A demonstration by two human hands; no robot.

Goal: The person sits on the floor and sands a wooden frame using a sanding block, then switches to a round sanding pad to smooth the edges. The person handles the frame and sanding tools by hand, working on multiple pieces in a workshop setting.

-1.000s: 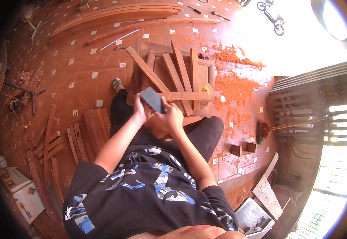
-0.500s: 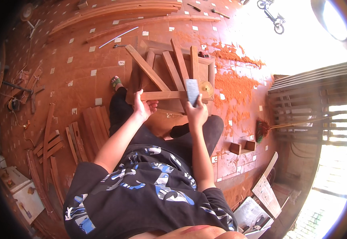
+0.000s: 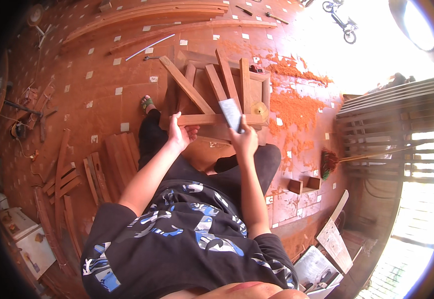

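Fingers of the right hand (image 3: 246, 141) clasp a grey block (image 3: 230, 111) across the wooden bar (image 3: 202, 119); left hand (image 3: 178, 135) at its left end, grip unclear!

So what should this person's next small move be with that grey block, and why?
Probably slide the grey block leftward along the crosswise wooden strip. The right hand holds it over the strip's right half, the left hand is at the left end, and bare wood shows between them.
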